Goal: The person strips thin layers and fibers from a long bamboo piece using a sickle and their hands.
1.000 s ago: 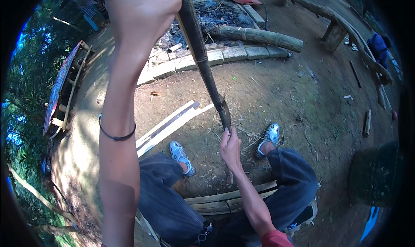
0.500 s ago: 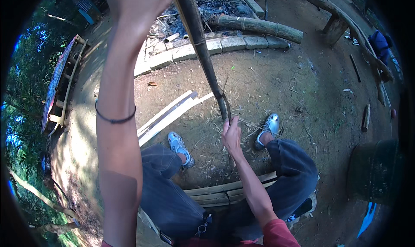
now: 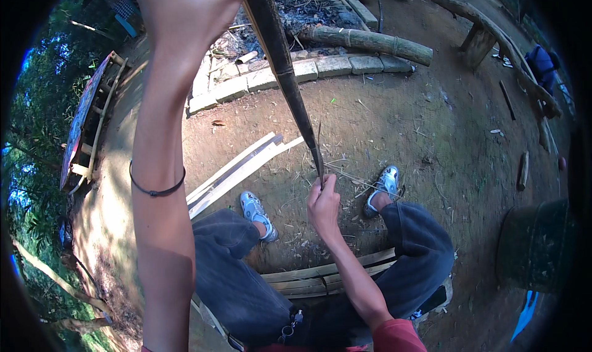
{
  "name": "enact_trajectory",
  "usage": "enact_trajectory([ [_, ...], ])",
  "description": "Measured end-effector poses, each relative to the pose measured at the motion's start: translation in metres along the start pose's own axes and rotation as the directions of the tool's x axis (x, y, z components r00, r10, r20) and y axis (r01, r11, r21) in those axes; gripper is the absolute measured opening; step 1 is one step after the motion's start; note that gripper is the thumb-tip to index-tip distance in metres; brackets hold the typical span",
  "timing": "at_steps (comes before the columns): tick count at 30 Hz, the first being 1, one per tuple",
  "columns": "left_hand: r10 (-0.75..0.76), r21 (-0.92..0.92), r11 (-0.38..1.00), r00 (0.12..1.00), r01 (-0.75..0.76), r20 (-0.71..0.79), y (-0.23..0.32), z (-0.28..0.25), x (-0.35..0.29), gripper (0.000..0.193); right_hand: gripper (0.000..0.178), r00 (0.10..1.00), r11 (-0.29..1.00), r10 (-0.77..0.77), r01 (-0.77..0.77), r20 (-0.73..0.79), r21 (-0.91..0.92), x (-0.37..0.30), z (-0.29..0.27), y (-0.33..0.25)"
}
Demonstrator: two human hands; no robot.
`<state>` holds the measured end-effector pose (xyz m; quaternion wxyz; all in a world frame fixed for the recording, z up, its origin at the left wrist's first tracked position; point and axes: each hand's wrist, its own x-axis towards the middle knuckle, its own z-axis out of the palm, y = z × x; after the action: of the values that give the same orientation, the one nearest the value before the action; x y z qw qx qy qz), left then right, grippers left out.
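Observation:
My left hand (image 3: 191,10) is raised at the top of the view, closed round the upper part of a long dark bamboo piece (image 3: 285,74). The bamboo slants down toward my right hand (image 3: 324,207), its far end out of view above. My right hand is closed at the lower end, between my knees. From its fist rises a thin dark blade (image 3: 319,136), seemingly a knife lying against the bamboo; the handle is hidden by my fingers. Pale split bamboo strips (image 3: 237,170) lie on the ground beside my left shoe.
Tied bamboo slats (image 3: 302,281) lie beneath my legs. Ahead, a stone kerb (image 3: 265,78) borders an ash bed, with a thick bamboo log (image 3: 370,40) across it. A dark green bin (image 3: 535,247) stands at right, near a wooden rail (image 3: 475,19). A low bamboo-framed structure (image 3: 95,118) stands left.
My right hand and the thin blade have slid down and slightly left along the bamboo's lower end. My left hand and forearm have shifted a little left, still gripping the bamboo.

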<state>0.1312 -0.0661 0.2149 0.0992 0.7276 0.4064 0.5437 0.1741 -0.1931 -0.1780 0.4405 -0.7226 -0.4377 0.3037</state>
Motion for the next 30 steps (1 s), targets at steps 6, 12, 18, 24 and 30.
enact_trajectory([
  [6,0.056,0.018,0.998,0.994,-0.054,-0.098,0.0,0.021,0.012,0.011,0.036,0.922,0.875,0.377,-0.385,-0.086,-0.295,-0.014,0.014,0.221],
  [12,0.107,-0.08,0.992,0.991,-0.1,0.084,-0.071,-0.027,0.042,0.01,0.027,0.96,0.955,0.272,-0.279,-0.071,-0.104,0.001,0.016,0.095],
  [18,0.005,0.04,0.999,1.0,-0.004,-0.027,-0.087,-0.021,0.033,0.023,0.026,0.963,0.991,0.13,-0.129,-0.236,0.021,-0.001,-0.024,0.078],
  [24,0.021,-0.009,1.0,0.999,-0.021,0.031,-0.086,-0.032,0.029,0.023,0.023,0.989,0.964,0.11,-0.083,-0.098,0.251,-0.006,-0.031,-0.031],
  [30,0.017,0.05,0.999,0.998,-0.02,0.053,-0.086,-0.033,0.032,0.023,0.024,0.991,0.948,0.077,-0.04,-0.107,0.316,-0.008,-0.018,-0.035],
])
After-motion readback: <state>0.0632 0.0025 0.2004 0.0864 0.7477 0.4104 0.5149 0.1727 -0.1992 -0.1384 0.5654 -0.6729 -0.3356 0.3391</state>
